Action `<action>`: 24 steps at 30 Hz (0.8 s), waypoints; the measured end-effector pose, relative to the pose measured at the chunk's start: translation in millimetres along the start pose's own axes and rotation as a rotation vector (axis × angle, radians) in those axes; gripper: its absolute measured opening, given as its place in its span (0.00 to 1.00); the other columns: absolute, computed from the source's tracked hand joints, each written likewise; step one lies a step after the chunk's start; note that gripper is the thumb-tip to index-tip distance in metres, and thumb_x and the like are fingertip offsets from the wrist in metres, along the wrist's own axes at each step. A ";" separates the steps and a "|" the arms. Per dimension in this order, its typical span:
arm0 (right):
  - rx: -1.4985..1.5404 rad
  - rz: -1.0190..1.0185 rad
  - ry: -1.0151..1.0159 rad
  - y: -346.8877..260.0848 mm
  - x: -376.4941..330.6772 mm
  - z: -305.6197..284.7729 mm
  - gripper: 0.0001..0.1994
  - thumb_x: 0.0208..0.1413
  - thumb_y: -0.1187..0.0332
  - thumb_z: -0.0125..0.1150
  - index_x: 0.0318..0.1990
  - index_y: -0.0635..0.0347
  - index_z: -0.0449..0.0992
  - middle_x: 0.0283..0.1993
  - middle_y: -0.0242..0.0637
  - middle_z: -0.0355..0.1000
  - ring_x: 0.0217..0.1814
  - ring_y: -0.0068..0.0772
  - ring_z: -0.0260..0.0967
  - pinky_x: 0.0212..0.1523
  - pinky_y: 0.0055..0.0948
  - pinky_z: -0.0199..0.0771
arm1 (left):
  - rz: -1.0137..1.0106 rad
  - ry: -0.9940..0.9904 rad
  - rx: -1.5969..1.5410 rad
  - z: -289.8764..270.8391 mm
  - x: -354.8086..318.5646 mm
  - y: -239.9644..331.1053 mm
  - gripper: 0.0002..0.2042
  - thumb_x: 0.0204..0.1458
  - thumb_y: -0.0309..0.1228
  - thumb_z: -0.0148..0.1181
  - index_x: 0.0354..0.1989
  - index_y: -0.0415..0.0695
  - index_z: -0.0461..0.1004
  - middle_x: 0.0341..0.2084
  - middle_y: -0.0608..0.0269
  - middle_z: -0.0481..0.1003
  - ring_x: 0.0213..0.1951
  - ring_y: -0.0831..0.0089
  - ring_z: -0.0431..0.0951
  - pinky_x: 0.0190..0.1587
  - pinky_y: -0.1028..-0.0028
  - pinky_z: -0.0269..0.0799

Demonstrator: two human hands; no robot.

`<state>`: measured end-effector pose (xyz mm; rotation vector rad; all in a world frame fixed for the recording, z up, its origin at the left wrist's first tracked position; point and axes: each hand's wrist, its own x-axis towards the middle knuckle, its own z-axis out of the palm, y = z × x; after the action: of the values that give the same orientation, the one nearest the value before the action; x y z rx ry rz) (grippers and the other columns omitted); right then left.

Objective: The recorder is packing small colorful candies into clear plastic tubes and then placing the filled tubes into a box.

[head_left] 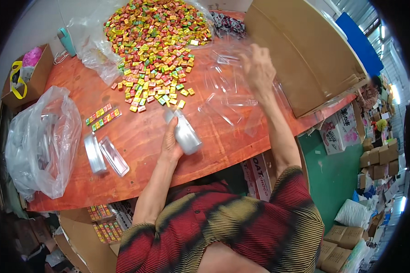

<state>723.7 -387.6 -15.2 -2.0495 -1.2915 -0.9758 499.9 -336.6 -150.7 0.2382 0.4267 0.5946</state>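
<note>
From my end I'm seeing the left hand point(169, 143) clamping a glossy, silvery-clear stack of plastic trays point(187, 133), sitting just toward 9 o'clock from center. The right hand point(259, 69) is showing blurry at 1, can't tell its grip. Red-yellow-green wrapped pieces point(156, 48) are sprawling at 11.

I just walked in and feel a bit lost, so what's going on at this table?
A person's left hand grips a stack of clear containers. The right hand, blurred, is by the big box, near scattered clear trays; whether it holds anything is unclear. A large heap of small colourful pieces covers the table's far middle. To the left lie two short rows of pieces, more containers and a plastic bag.
</note>
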 end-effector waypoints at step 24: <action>0.271 0.177 -0.581 -15.5 -62.9 1.5 0.12 0.42 0.61 0.50 0.23 0.63 0.68 0.23 0.44 0.68 0.23 0.39 0.66 0.23 0.32 0.64 | 0.138 0.005 0.186 5.5 -9.2 -2.5 0.20 0.41 0.38 0.56 0.42 0.44 0.60 0.29 0.63 0.68 0.34 0.70 0.69 0.38 0.70 0.67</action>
<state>692.2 -413.8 -65.4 -2.2541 -1.3876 -0.1054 496.8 -344.5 -143.7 0.4463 0.4737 0.6911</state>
